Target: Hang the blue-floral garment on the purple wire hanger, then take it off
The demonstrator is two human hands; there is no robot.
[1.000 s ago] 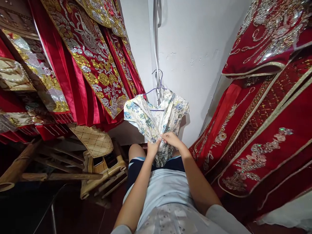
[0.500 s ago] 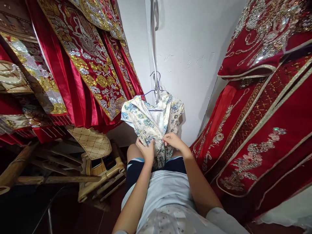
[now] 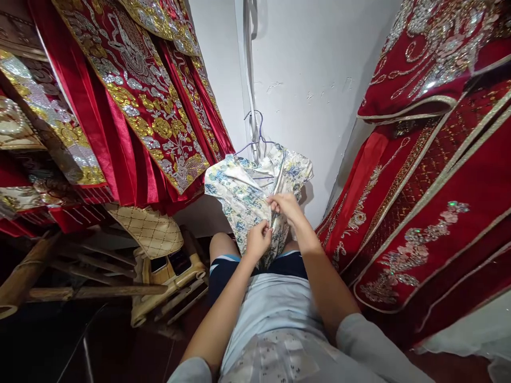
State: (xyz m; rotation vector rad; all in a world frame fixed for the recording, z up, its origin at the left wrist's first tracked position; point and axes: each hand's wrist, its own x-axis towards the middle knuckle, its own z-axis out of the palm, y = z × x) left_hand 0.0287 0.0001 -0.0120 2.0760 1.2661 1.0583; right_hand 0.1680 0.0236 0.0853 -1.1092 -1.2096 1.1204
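A white floral garment [image 3: 247,194] with short sleeves and a V-shaped neckline hangs on a thin purple hanger [image 3: 260,139] in front of the wall. My left hand [image 3: 259,238] is closed, its thumb and fingers pinching the garment's front low down near the middle. Slightly higher and to the right, my right hand [image 3: 285,206] pinches the front edge below the neckline. The garment's lower end hangs down over my lap.
Red embroidered garments [image 3: 159,114] hang on the left, and more red beaded ones [image 3: 423,213] on the right. A bamboo chair [image 3: 171,290] with a quilted beige cloth [image 3: 147,229] stands at the lower left. Behind is a pale wall [image 3: 319,64].
My left hand has moved right and its fingers have closed into a pinch at the garment's front edge. My right hand has risen slightly. The garment's front and right sleeve have shifted rightward.
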